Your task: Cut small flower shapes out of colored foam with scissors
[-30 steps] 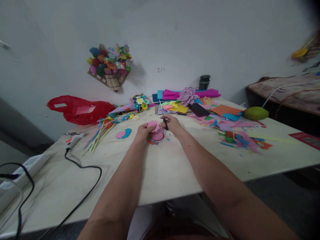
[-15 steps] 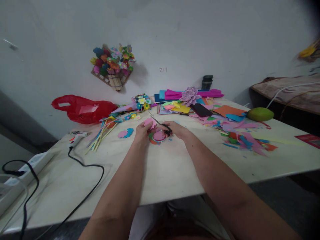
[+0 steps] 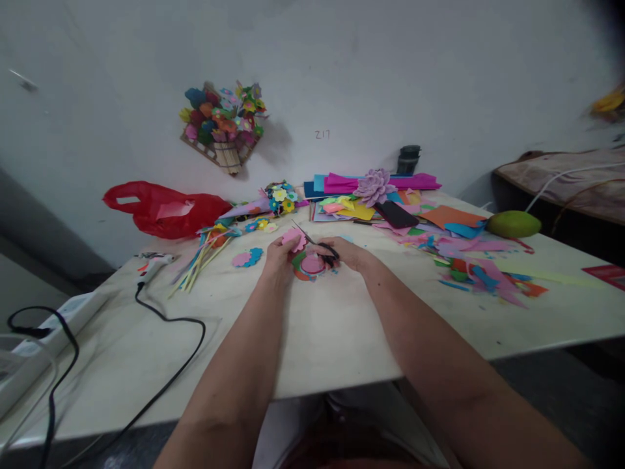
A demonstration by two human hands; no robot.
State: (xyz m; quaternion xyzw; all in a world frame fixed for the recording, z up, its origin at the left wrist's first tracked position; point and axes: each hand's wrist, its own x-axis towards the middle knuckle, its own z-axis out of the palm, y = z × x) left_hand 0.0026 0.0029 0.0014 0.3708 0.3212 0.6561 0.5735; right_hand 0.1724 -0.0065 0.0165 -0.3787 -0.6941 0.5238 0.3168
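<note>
My left hand [image 3: 279,255] is closed on a pink paper piece [image 3: 294,239] with a scalloped edge. The fingers of my right hand [image 3: 344,253] are wrapped round the black handles of a pair of scissors [image 3: 328,250]. The blades point up and left, touching or very near the pink piece's edge; which, I cannot tell. Under both hands, round paper pieces [image 3: 312,264] in pink, green and orange lie on the white table [image 3: 322,339]. Pink and blue scalloped cutouts [image 3: 248,257] rest left of my left hand.
A glue gun [image 3: 155,266] with a black cord and a power strip [image 3: 53,335] are at left. Behind lie a red bag [image 3: 170,212] and paper flowers [image 3: 282,197]. Paper scraps [image 3: 481,277], a phone [image 3: 396,214] and a green fruit [image 3: 513,225] are at right.
The whole view has shifted slightly. My hands keep nearly the same grip on the pink piece and the scissors.
</note>
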